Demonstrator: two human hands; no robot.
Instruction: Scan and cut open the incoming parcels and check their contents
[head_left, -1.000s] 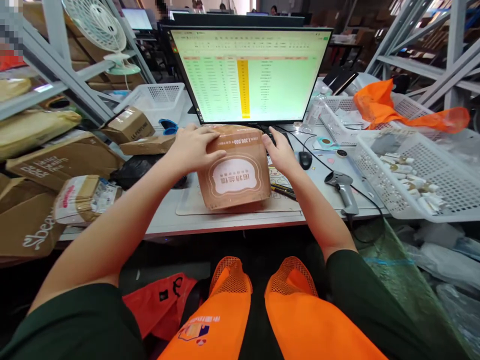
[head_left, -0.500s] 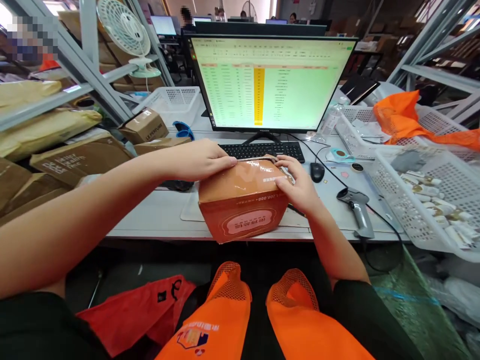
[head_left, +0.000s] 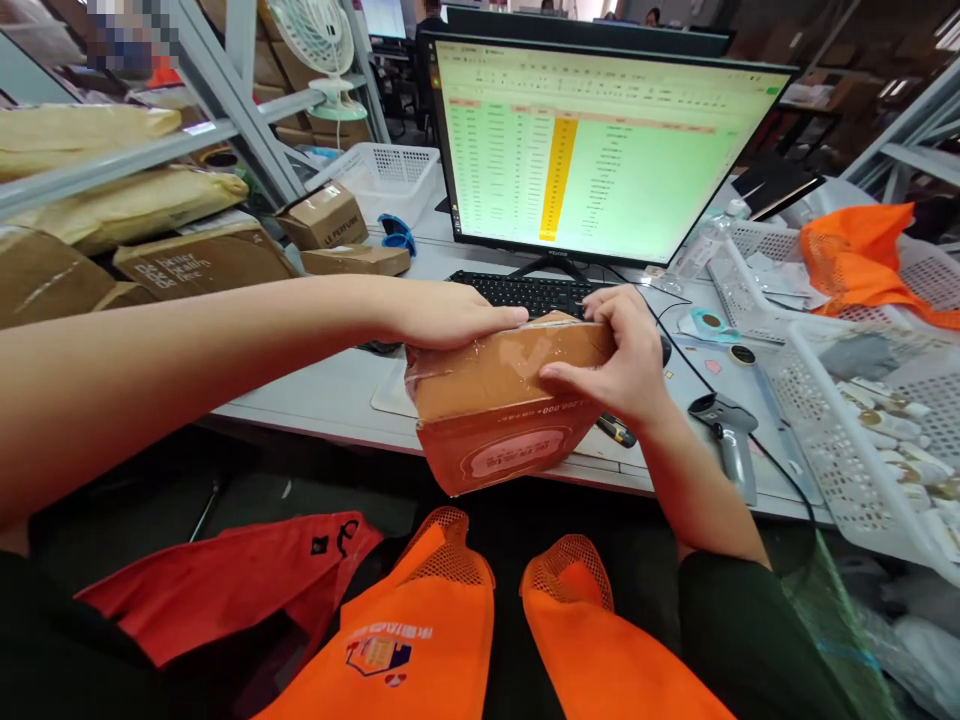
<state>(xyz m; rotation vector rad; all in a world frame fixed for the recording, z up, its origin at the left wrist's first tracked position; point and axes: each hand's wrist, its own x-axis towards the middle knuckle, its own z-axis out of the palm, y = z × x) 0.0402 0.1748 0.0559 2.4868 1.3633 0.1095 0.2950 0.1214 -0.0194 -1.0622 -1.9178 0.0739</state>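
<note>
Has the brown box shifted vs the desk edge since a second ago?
Yes. The brown box came toward the person: it lay fully on the desk then, and now overhangs its front edge, tilted, between left hand and right hand.

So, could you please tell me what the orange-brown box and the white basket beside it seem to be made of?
Orange-brown printed box: apparently cardboard, matte, with creased flap edges; the glare on top suggests clear glossy tape. White perforated basket: likely moulded plastic, with uniform holes and a smooth rim.
</note>
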